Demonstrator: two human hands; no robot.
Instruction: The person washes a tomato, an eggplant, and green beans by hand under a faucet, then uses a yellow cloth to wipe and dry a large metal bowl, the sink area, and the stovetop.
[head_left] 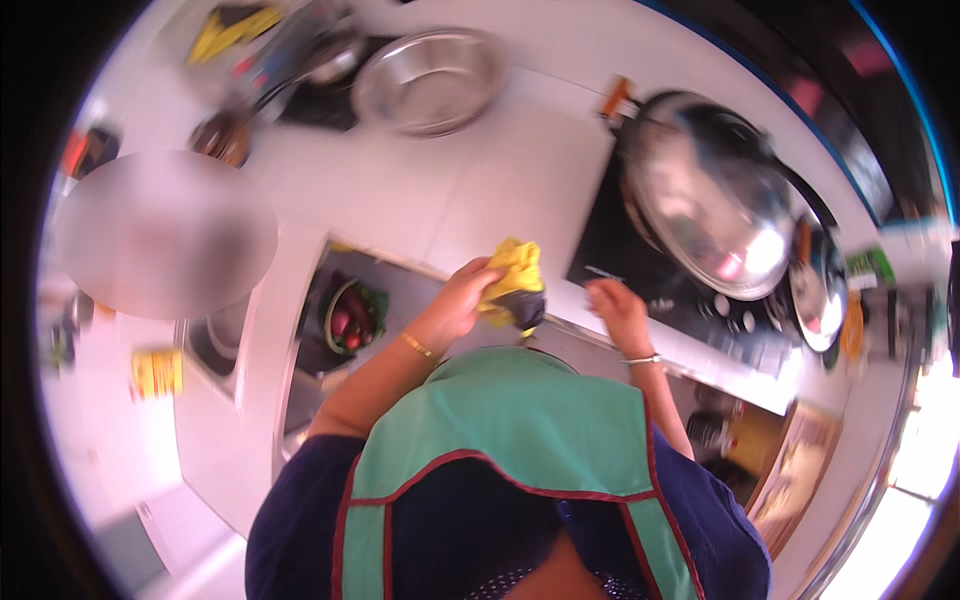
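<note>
A crumpled yellow cloth with a black part [518, 285] hangs from my left hand [462, 300], whose fingers are closed on its upper side. It is held in front of the green apron [510, 420], at the counter's front edge. To the right, my right hand [622, 315] is by the front edge of the black stove [592, 240], its fingers curled in. A thin pale line shows just above these fingertips; I cannot make out whether it is in the hand or on the stove, as the picture is blurred.
A large pan with a shiny domed lid [715, 195] and a smaller lidded pan [817, 290] stand on the stove. A steel basin [430, 82] is at the back of the white counter [470, 190]. Below, at left, a container holds purple vegetables [350, 320]. An open compartment shows at lower right.
</note>
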